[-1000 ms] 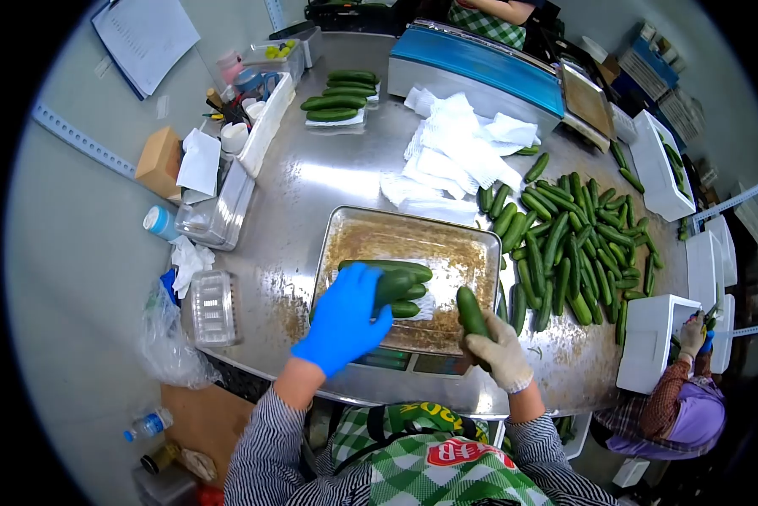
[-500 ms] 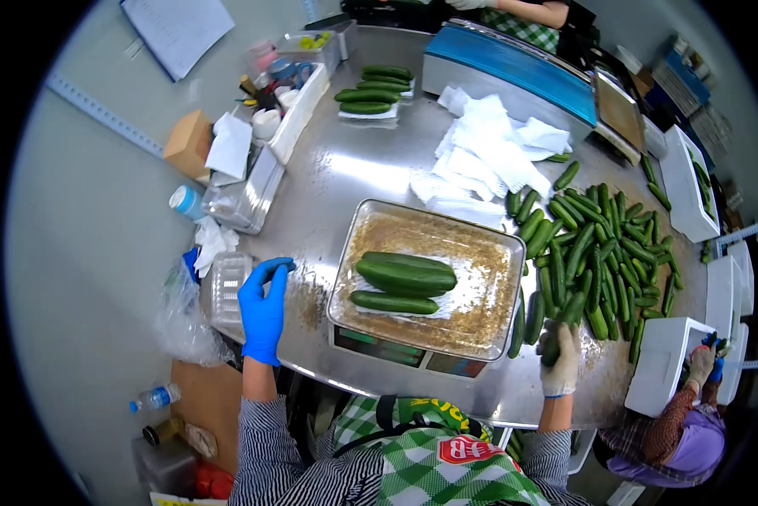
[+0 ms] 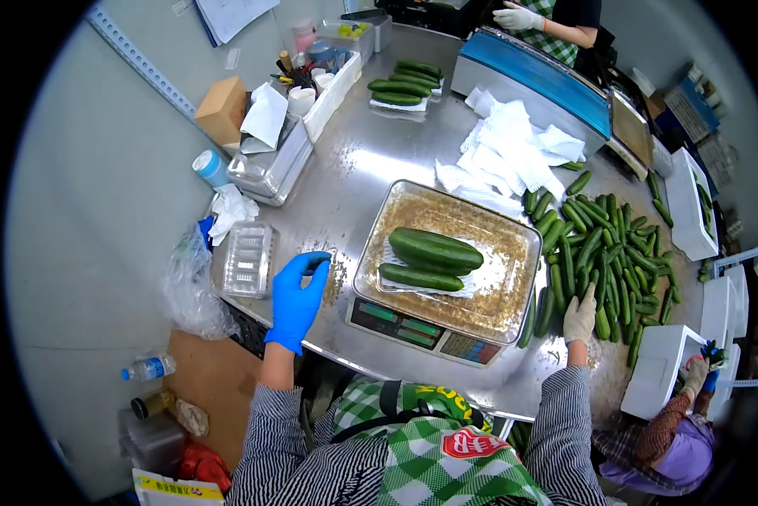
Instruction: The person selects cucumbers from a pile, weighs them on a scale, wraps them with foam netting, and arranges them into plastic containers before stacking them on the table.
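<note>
My left hand point(image 3: 299, 297), in a blue glove, hovers over the table's near edge, left of the scale. Its fingers curve toward the thumb with a small gap, and I see nothing held. My right hand point(image 3: 579, 318), in a pale knitted glove, reaches onto the near-left edge of a heap of cucumbers point(image 3: 617, 253). Its fingers and thumb are apart, touching or just above the cucumbers. Between my hands stands a scale point(image 3: 396, 325) with a stained metal tray point(image 3: 501, 232). On that tray, a few cucumbers point(image 3: 434, 250) lie side by side on white paper.
A clear plastic box point(image 3: 248, 260) stands left of my left hand. More cucumbers point(image 3: 402, 84) rest on a tray at the back. White cloths or papers point(image 3: 514, 148) lie beside a blue-topped machine point(image 3: 539, 76). Other people's gloved hands show at far right and top.
My right hand has gone from gripping a cucumber to spread fingers at the heap. My left hand's fingers are more curved. The whole view has shifted, showing more of the scale's front.
</note>
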